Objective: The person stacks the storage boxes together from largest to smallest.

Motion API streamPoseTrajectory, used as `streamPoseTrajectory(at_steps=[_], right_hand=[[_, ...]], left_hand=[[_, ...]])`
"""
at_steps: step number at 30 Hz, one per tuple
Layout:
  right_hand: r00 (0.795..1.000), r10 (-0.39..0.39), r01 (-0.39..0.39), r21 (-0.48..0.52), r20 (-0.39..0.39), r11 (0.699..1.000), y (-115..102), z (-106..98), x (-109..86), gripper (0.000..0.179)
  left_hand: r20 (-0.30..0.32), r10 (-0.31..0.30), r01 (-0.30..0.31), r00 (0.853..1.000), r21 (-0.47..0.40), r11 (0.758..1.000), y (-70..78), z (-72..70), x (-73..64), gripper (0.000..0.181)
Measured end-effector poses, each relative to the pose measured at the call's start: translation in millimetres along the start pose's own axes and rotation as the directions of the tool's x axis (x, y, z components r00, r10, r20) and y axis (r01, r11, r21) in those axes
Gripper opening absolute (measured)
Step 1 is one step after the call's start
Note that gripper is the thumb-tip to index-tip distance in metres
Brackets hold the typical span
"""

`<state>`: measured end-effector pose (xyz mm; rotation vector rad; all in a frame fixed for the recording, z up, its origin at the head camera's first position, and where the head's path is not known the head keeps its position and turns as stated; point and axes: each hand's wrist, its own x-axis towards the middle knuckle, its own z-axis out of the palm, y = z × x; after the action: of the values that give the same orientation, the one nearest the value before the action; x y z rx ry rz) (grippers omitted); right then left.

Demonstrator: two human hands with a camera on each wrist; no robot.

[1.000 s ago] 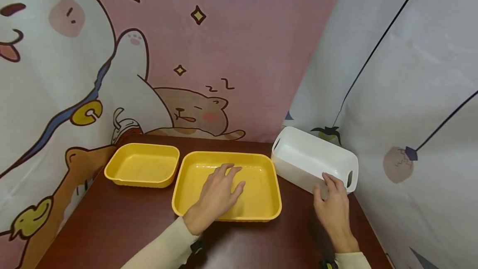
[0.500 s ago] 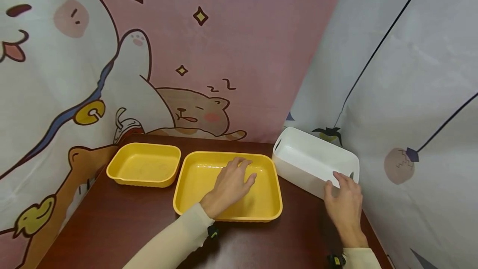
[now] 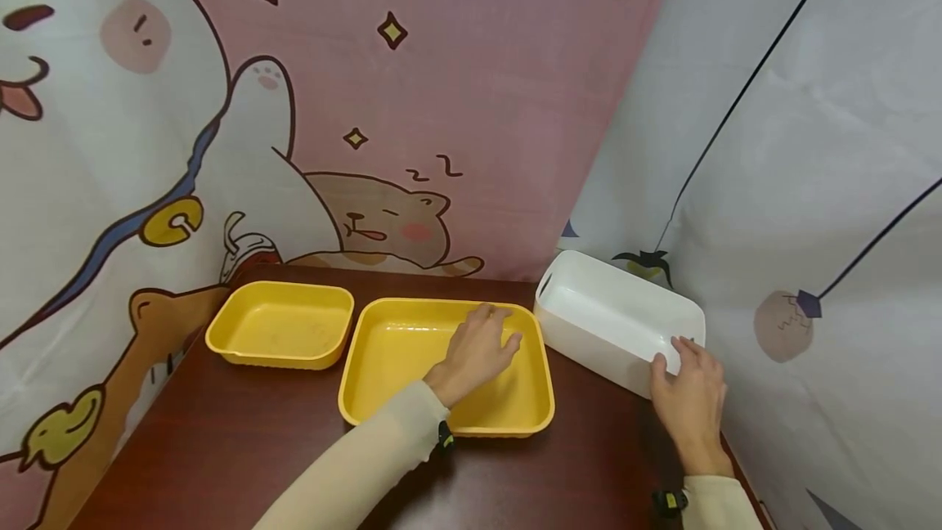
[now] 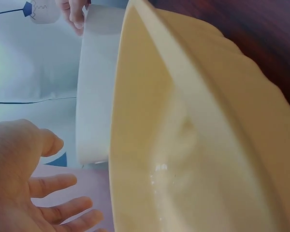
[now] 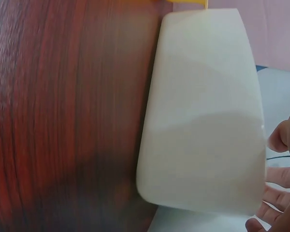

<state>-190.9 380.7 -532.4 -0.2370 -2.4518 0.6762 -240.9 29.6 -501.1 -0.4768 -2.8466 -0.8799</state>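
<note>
My left hand (image 3: 474, 354) is held over the larger yellow tray (image 3: 386, 366), fingers spread and loosely bent, with nothing in them. In the left wrist view its thumb and fingers (image 4: 53, 186) stand apart beyond the tray's rim (image 4: 183, 82). At the near right corner of the white bin (image 3: 589, 342), my right hand (image 3: 692, 403) reaches over the rim, thumb toward the near side and fingers above the inside. The right wrist view shows the bin's smooth outer wall (image 5: 203, 121), with the right fingers (image 5: 280, 176) partly hidden behind its edge.
A smaller yellow tray (image 3: 283, 332) stands left of the larger one on the dark red-brown table (image 3: 221, 432). Printed cloth walls (image 3: 515, 105) close off the back and right side, near the white bin.
My left hand has moved right and slightly away across the larger tray. The right hand has shifted right along the white bin's rim. Both trays and the bin stay where they were.
</note>
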Motion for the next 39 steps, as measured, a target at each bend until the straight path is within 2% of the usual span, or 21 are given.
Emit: streamPoseTrajectory(at_steps=[4,11,18,24,31,35,39], right_hand=[[1.000,0.018,-0.018,-0.001,-0.006,1.000,7.9,3.3,2.2,0.050],[0.999,0.020,-0.019,0.013,-0.026,1.000,14.7,4.7,9.1,0.050],[0.997,0.075,-0.076,0.032,0.033,0.997,19.7,1.5,14.8,0.056],[0.984,0.143,-0.145,0.013,0.103,0.989,21.4,-0.6,17.6,0.064],[0.989,0.125,-0.126,0.007,0.075,0.992,22.9,1.4,19.9,0.071],[0.984,0.155,-0.156,0.002,0.089,0.988,23.4,0.0,19.9,0.078],[0.980,0.175,-0.176,0.002,0.098,0.984,24.2,-0.8,20.4,0.077]], left_hand=[[0.013,-0.013,0.013,1.000,-0.002,1.000,5.3,10.4,7.8,0.051],[-0.011,0.007,-0.007,1.000,-0.010,1.000,13.0,26.0,24.0,0.048],[0.001,-0.018,0.018,1.000,0.013,1.000,22.8,30.9,37.3,0.051],[0.016,-0.037,0.037,0.999,0.020,0.999,25.8,33.3,45.3,0.053],[0.019,-0.031,0.030,0.999,0.023,0.999,25.3,34.1,50.3,0.057],[0.035,-0.041,0.040,0.999,0.008,0.999,25.3,34.7,52.3,0.059],[0.064,-0.056,0.057,0.996,-0.017,0.998,25.8,35.4,54.3,0.062]])
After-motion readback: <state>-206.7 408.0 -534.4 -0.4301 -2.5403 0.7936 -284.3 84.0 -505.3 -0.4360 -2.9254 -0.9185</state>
